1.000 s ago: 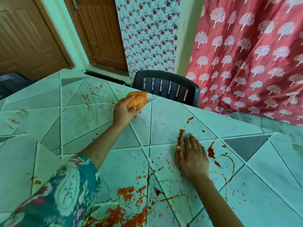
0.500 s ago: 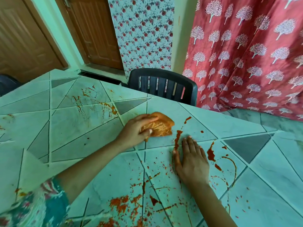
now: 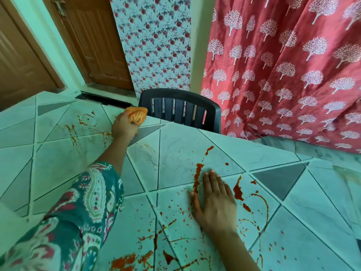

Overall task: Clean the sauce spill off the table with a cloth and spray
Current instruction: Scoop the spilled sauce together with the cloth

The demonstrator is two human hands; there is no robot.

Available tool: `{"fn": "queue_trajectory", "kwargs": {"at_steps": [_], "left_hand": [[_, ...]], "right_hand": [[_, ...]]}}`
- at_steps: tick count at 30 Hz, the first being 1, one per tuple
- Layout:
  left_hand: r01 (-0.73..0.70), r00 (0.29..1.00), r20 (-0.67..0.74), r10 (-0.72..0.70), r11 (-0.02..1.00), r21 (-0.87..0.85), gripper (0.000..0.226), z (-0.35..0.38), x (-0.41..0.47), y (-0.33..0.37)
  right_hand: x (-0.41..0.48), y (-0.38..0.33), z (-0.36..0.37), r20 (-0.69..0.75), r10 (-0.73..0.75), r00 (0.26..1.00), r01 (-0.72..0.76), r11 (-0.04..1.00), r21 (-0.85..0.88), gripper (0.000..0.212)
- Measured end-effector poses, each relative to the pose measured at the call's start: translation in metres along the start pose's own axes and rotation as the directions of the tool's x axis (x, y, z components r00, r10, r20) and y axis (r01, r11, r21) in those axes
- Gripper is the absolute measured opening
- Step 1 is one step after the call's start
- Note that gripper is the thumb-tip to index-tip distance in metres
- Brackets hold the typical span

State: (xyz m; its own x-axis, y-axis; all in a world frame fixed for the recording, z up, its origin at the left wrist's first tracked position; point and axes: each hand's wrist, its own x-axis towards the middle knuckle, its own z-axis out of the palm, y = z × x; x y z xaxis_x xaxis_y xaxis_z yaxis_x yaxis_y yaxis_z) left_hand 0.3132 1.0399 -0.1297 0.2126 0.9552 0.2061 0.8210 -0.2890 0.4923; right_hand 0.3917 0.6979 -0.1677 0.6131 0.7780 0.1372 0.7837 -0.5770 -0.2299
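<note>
My left hand (image 3: 124, 127) is stretched out to the table's far edge and grips a bunched orange cloth (image 3: 137, 115). My right hand (image 3: 215, 202) lies flat, palm down, fingers apart, on the green tiled table (image 3: 175, 153). Red sauce (image 3: 197, 177) runs in a streak just left of the right fingers, with more blobs (image 3: 238, 191) to their right. Thicker smears (image 3: 136, 259) cover the near edge, and thin streaks (image 3: 78, 126) mark the far left. No spray bottle is in view.
A black plastic chair (image 3: 181, 108) stands against the table's far edge, right beside the cloth. A red curtain with white trees (image 3: 283, 65) hangs at the right. Brown doors (image 3: 93, 45) and a floral curtain (image 3: 154, 42) are behind.
My left hand has carried the cloth from the tile just above the right hand back out to the far edge by the chair. The right hand has stayed flat in place.
</note>
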Motion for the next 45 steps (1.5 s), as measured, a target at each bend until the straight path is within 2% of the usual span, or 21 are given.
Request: {"fn": "queue_trajectory", "kwargs": {"at_steps": [3,6,10,11,14,15,16,17,18,20,22,24,27,32,34,36,39,41,43,45], "left_hand": [[-0.203,0.960,0.181,0.213,0.976,-0.072,0.050,-0.001,-0.032,0.033],[-0.308,0.807,0.411,0.425,0.896,-0.321,0.057,-0.010,-0.087,0.056],[-0.523,0.614,0.478,0.628,0.777,-0.350,0.058,-0.031,-0.164,0.043],[-0.523,0.577,0.505,0.642,0.765,-0.376,0.056,-0.040,-0.181,0.036],[-0.549,0.397,0.587,0.705,0.696,-0.463,0.052,-0.070,-0.214,0.014],[-0.542,0.379,0.585,0.717,0.684,-0.488,0.052,-0.080,-0.217,0.010],[-0.528,0.406,0.557,0.724,0.684,-0.504,0.052,-0.085,-0.215,0.005],[-0.481,0.485,0.525,0.699,0.715,-0.508,0.053,-0.091,-0.213,0.002],[-0.418,0.593,0.487,0.641,0.762,-0.494,0.052,-0.091,-0.206,-0.002],[-0.338,0.770,0.407,0.491,0.856,-0.392,0.051,-0.088,-0.194,-0.008],[-0.287,0.843,0.385,0.377,0.919,-0.272,0.055,-0.080,-0.189,-0.013],[-0.248,0.856,0.401,0.326,0.940,-0.236,0.060,-0.074,-0.196,-0.015],[-0.315,0.814,0.451,0.366,0.931,-0.187,0.069,-0.073,-0.227,-0.008],[-0.487,0.635,0.548,0.544,0.833,-0.263,0.066,-0.088,-0.313,-0.007],[-0.437,0.584,0.550,0.597,0.802,-0.406,0.065,-0.097,-0.341,-0.015],[-0.290,0.624,0.515,0.588,0.786,-0.546,0.068,-0.110,-0.353,-0.023],[-0.132,0.811,0.417,0.410,0.823,-0.553,0.065,-0.128,-0.335,-0.035],[-0.050,0.914,0.334,0.231,0.880,-0.473,0.065,-0.129,-0.298,-0.057],[-0.007,0.958,0.271,0.097,0.949,-0.314,0.066,-0.132,-0.269,-0.082],[-0.028,0.966,0.252,0.055,0.993,-0.113,0.064,-0.130,-0.258,-0.100]], "right_hand": [[-0.001,0.000,0.000,0.031,0.004,1.000,-0.004,1.000,0.017,0.066],[-0.003,0.000,-0.008,0.052,-0.024,0.998,0.021,0.998,0.064,0.082],[-0.005,0.013,-0.029,0.075,0.039,0.996,-0.062,0.939,0.338,0.096],[-0.010,0.016,-0.034,0.073,0.045,0.996,-0.068,0.932,0.355,0.096],[-0.037,0.018,-0.042,0.072,0.003,0.997,-0.024,0.955,0.295,0.093],[-0.046,0.018,-0.042,0.085,-0.006,0.996,-0.018,0.961,0.277,0.093],[-0.054,0.017,-0.040,0.102,-0.007,0.995,-0.021,0.964,0.265,0.094],[-0.063,0.016,-0.040,0.120,-0.004,0.993,-0.027,0.966,0.257,0.097],[-0.070,0.016,-0.039,0.132,-0.001,0.991,-0.032,0.968,0.249,0.100],[-0.086,0.016,-0.035,0.137,0.004,0.991,-0.035,0.974,0.224,0.105],[-0.102,0.016,-0.033,0.143,-0.005,0.990,-0.020,0.985,0.171,0.108],[-0.115,0.016,-0.032,0.158,-0.019,0.987,-0.003,0.990,0.138,0.113],[-0.131,0.015,-0.034,0.158,-0.012,0.987,-0.008,0.992,0.125,0.115],[-0.154,0.013,-0.039,0.135,0.030,0.990,-0.056,0.980,0.192,0.106],[-0.166,0.014,-0.042,0.137,0.049,0.989,-0.083,0.962,0.261,0.116],[-0.177,0.015,-0.045,0.150,0.060,0.987,-0.104,0.947,0.306,0.122],[-0.198,0.015,-0.053,0.181,0.028,0.983,-0.072,0.968,0.240,0.113],[-0.210,0.014,-0.054,0.192,-0.003,0.981,-0.032,0.983,0.181,0.100],[-0.222,0.013,-0.053,0.198,-0.024,0.980,-0.005,0.989,0.147,0.113],[-0.232,0.013,-0.050,0.195,-0.026,0.980,0.002,0.993,0.122,0.124]]}}
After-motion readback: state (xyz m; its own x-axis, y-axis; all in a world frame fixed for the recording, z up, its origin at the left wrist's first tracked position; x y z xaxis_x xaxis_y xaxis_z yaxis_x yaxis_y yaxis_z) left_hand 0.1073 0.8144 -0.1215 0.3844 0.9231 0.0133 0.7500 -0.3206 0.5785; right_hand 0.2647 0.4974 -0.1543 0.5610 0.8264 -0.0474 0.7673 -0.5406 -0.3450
